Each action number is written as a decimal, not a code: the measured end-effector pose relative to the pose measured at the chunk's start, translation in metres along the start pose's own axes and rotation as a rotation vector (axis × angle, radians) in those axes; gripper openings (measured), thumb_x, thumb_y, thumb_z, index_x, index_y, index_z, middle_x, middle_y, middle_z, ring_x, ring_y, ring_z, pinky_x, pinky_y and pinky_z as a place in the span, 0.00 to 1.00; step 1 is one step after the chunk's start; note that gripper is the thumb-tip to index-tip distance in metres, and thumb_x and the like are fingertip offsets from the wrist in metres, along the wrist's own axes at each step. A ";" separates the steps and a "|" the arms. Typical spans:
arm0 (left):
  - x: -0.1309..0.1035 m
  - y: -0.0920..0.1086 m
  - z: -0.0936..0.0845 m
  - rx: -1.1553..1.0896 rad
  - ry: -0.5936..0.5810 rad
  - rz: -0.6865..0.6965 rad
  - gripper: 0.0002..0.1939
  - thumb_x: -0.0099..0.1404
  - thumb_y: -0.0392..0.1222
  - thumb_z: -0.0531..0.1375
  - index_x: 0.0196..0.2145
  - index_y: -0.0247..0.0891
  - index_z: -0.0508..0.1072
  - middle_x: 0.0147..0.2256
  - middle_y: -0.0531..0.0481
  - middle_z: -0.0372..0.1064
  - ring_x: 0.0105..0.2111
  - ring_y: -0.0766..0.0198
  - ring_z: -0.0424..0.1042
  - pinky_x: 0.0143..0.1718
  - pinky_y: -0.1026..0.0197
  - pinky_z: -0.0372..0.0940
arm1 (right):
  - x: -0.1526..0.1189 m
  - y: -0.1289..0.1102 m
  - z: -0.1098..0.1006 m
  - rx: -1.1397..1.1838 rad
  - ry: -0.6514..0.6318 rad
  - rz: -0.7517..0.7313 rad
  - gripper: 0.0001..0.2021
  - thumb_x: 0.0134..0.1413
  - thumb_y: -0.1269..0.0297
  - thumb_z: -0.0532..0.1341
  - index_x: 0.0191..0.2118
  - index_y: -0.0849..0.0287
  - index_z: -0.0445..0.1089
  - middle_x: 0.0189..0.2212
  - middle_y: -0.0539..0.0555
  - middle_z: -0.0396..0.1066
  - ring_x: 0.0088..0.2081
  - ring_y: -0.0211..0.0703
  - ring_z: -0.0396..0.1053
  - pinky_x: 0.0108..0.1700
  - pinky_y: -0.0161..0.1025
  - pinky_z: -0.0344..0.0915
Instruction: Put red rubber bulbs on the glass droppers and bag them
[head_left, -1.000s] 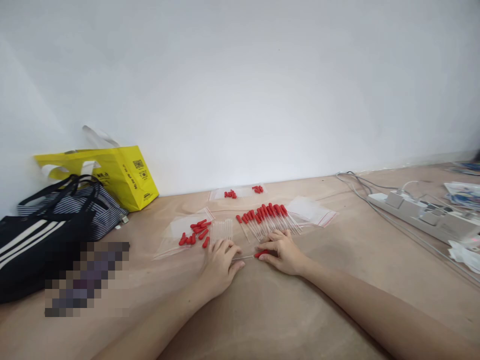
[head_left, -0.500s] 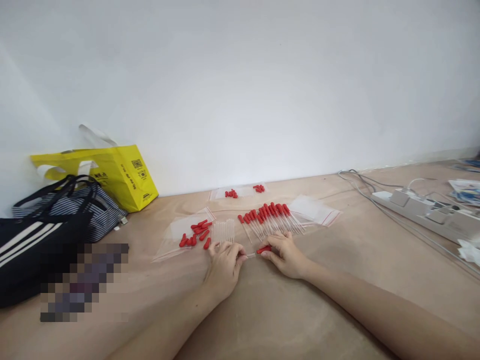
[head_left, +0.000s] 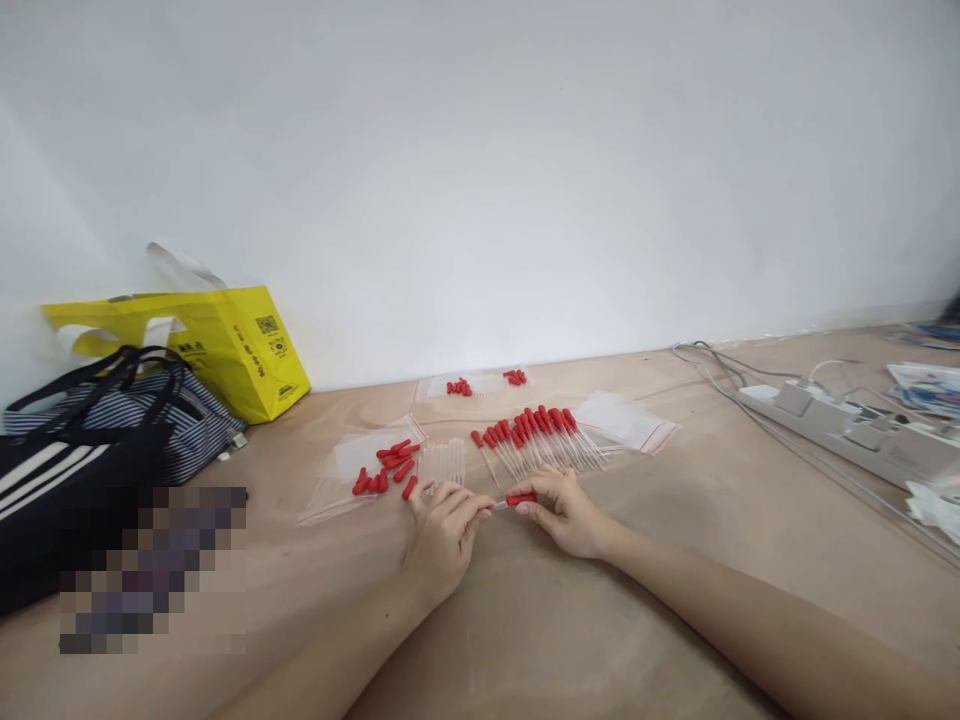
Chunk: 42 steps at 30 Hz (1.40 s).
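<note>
My left hand [head_left: 445,528] pinches a clear glass dropper tube [head_left: 500,505], its end pointing right. Between the thumb and fingers of my right hand [head_left: 561,512] is a red rubber bulb [head_left: 521,499], which meets the end of that tube; how far the tube goes in, I cannot tell. Just beyond my right hand lies a row of droppers with red bulbs [head_left: 541,420] on their tubes. Bare glass tubes [head_left: 442,460] lie side by side beyond my left hand. Loose red bulbs [head_left: 395,458] are scattered to their left on a clear zip bag [head_left: 341,490].
Another zip bag [head_left: 630,425] lies to the right of the droppers. Near the wall, a further bag [head_left: 427,388] has small piles of red bulbs on it. A power strip [head_left: 832,420] with cables is on the right. A yellow bag [head_left: 240,350] and a dark bag [head_left: 82,500] stand left.
The tube and the red bulb, apart by a small gap before, now meet. My hands have come closer together. The whole view has shifted slightly.
</note>
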<state>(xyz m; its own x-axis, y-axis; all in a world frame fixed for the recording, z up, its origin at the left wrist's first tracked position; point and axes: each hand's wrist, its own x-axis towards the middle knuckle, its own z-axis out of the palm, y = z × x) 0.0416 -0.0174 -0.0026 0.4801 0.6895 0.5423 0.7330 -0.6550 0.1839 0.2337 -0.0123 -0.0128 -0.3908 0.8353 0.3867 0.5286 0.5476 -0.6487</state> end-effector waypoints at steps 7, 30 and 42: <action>0.001 0.001 -0.001 -0.064 0.055 0.042 0.09 0.62 0.36 0.50 0.31 0.43 0.70 0.26 0.57 0.71 0.31 0.65 0.66 0.45 0.52 0.41 | 0.001 0.002 0.002 0.097 -0.018 -0.032 0.08 0.53 0.62 0.55 0.36 0.53 0.70 0.31 0.50 0.71 0.36 0.41 0.63 0.46 0.46 0.49; -0.001 0.012 -0.001 -0.026 0.133 0.136 0.10 0.59 0.33 0.50 0.27 0.41 0.70 0.21 0.56 0.70 0.29 0.62 0.65 0.41 0.49 0.41 | -0.001 -0.005 0.008 -0.074 0.071 -0.244 0.06 0.52 0.64 0.55 0.30 0.58 0.68 0.24 0.49 0.70 0.28 0.36 0.62 0.39 0.40 0.49; 0.002 0.009 -0.004 0.004 0.179 0.092 0.10 0.62 0.38 0.51 0.30 0.44 0.71 0.22 0.57 0.71 0.30 0.62 0.66 0.46 0.47 0.37 | 0.004 0.002 0.003 -0.097 0.125 -0.175 0.06 0.52 0.62 0.56 0.30 0.57 0.68 0.25 0.49 0.70 0.30 0.37 0.63 0.40 0.42 0.48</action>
<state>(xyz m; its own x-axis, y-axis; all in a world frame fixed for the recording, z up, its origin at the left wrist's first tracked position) 0.0473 -0.0234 0.0037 0.4520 0.5608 0.6937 0.6923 -0.7109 0.1236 0.2310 -0.0078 -0.0149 -0.3897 0.7234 0.5699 0.5332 0.6818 -0.5009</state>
